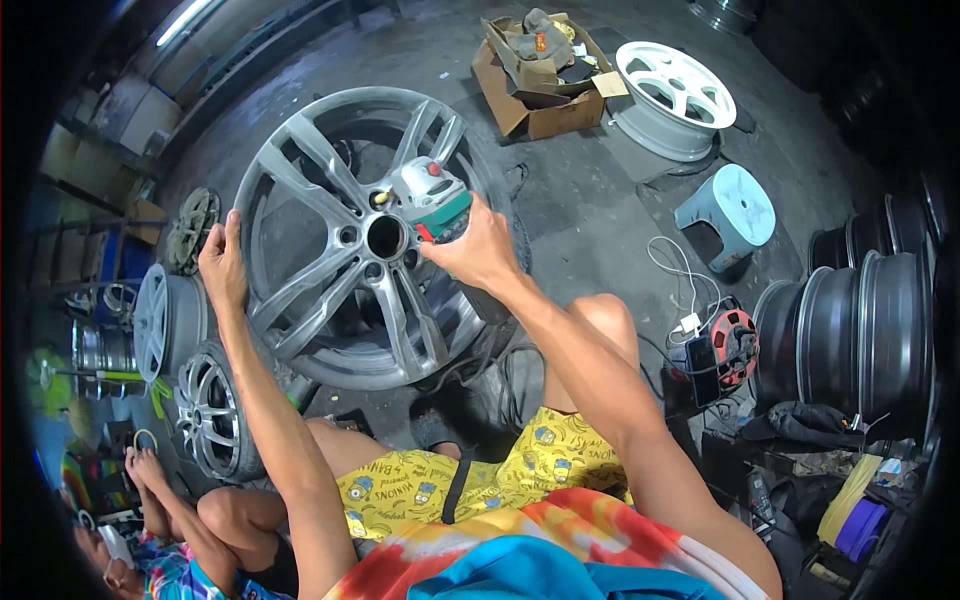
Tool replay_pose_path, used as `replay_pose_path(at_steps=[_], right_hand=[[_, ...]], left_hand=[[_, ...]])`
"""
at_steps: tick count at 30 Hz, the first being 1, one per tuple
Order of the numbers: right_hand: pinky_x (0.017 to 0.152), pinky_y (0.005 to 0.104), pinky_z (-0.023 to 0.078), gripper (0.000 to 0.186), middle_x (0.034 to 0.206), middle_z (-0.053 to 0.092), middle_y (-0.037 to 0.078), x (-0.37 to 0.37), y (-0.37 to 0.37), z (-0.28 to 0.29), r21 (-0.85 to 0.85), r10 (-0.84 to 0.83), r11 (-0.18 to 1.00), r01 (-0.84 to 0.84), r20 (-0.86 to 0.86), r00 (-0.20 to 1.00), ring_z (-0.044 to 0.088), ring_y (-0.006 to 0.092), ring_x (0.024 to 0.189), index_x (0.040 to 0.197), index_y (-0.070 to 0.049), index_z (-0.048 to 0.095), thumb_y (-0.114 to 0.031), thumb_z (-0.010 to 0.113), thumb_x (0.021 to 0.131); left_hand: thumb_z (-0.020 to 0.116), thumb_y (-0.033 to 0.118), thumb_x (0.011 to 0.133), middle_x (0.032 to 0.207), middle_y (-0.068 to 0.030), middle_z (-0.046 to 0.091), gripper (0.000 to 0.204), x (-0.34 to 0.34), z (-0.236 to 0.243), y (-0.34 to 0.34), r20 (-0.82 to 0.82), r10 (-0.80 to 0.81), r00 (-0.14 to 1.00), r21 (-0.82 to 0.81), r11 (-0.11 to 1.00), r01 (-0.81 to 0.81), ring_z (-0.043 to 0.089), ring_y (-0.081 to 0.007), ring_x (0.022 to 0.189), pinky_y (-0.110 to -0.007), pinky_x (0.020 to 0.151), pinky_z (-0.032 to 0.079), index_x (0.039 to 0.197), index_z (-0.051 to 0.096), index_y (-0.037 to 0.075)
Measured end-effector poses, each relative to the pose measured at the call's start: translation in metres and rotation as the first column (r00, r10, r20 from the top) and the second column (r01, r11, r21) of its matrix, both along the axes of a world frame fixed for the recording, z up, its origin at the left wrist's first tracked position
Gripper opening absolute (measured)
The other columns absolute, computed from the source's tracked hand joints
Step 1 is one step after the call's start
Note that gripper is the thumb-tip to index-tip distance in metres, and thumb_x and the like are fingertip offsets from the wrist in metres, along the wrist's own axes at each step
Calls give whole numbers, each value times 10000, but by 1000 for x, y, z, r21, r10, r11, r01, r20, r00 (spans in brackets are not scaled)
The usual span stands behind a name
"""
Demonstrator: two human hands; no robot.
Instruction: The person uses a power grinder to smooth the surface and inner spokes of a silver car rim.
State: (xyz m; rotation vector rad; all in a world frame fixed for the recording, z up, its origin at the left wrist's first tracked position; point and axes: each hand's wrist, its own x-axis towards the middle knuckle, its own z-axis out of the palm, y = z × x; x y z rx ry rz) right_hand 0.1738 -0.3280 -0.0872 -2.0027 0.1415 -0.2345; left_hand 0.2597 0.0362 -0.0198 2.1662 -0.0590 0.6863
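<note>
A large grey alloy wheel (310, 318) with split spokes and an open centre bore stands before me, its face toward me. My right hand (478, 243) is wrapped round a green and grey power tool (432, 200) with a red button. The tool's small yellowish tip is over a bolt hole beside the centre bore; I cannot tell whether it touches the metal. My left hand (224, 262) grips the wheel's left rim, fingers closed over the edge. The wheel's support underneath is hidden.
A white wheel (660, 130) and a cardboard box (560, 118) lie beyond. At right are a light blue stool (735, 210), a red cable reel (735, 345) with a phone, and stacked rims (830, 320). Another person (190, 540) sits at lower left beside more wheels. Cables trail below the wheel.
</note>
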Motion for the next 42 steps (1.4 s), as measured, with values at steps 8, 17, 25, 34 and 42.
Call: replay_pose_path(at_steps=[8,17,25,34,42], right_hand=[[912,440,571,677,1046,750,246,-11,7,-3,31,-15,999,15,9,1000,738,391,1000,1172,65,618,-305,859,659],[897,473,570,682,1000,738,278,-4,9,-12,58,-10,998,6,68,998,727,428,995,1146,56,587,-305,877,645],[954,385,553,694,1098,757,172,-15,-19,-1,189,-26,981,34,-47,999,732,292,1029,1199,28,664,-325,887,646],[931,433,561,703,1069,744,241,-6,-14,-8,103,4,995,-7,24,1000,731,374,1015,1184,51,624,-319,877,643],[874,501,569,673,973,717,307,2,11,-10,-3,79,997,-79,80,994,707,477,982,1113,78,548,-288,878,655]], left_hand=[[684,367,1036,720,59,311,533,-1,1,1,-1,-12,1000,5,1000,12,283,-67,692,-276,592,247,706,393,67],[684,374,1036,719,57,295,544,-4,5,-8,-6,-20,1000,15,1000,20,273,-70,686,-279,584,237,704,387,62],[680,383,1036,711,56,295,548,0,2,2,-2,20,1000,16,1000,-20,275,-73,684,-279,586,248,698,388,66],[666,409,1041,706,61,303,562,3,-1,1,-8,35,999,15,999,-34,276,-72,684,-272,591,250,695,395,59],[663,380,1046,715,56,310,544,-1,0,3,-11,31,999,19,999,-31,281,-70,690,-275,594,252,704,389,59]])
